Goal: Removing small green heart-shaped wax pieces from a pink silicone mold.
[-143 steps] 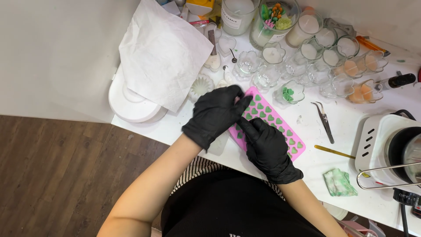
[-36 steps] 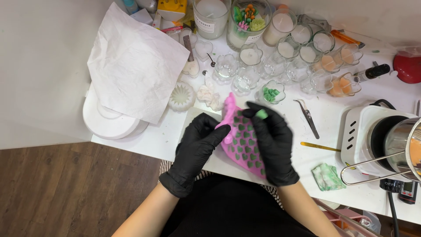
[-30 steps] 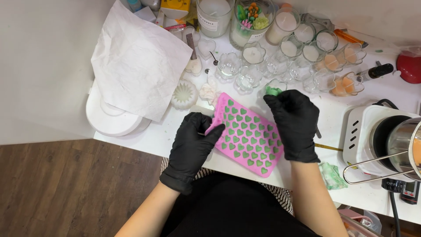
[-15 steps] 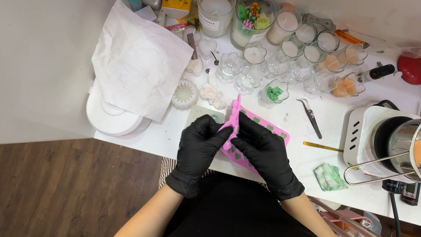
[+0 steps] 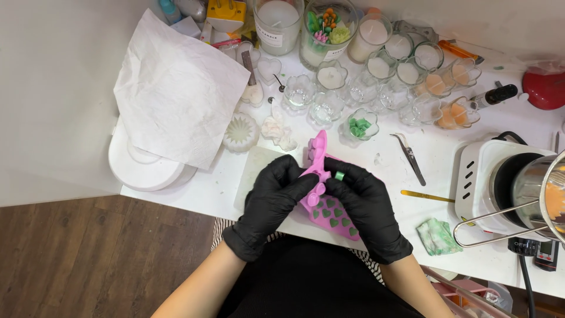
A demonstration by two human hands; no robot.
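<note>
- Left hand (image 5: 273, 197), black-gloved: fingers closed on the pink silicone mould (image 5: 325, 197), bending it upward.
- Mould: held above the white table (image 5: 376, 176) edge, green hearts filling its cavities.
- Right hand (image 5: 365, 206): pinching a green piece (image 5: 339, 175) at the mould.

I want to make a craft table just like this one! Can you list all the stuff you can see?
silicone mould: one, pink with green heart shapes, bent between both hands
green piece: one, small, at the right fingertips
glass dish of green pieces: one, clear, behind the mould
small glass cups: many, clear, some with white or orange filling, back of the table
tall jars: two, one white inside, one with colourful flowers
tweezers: one, dark metal, right of the mould
paper sheet: one, white, crumpled, left
round plates: white stack under the paper
melting pot: one, white base, metal jug, right edge
left hand: black glove, holds the mould
right hand: black glove, holds the mould
</note>
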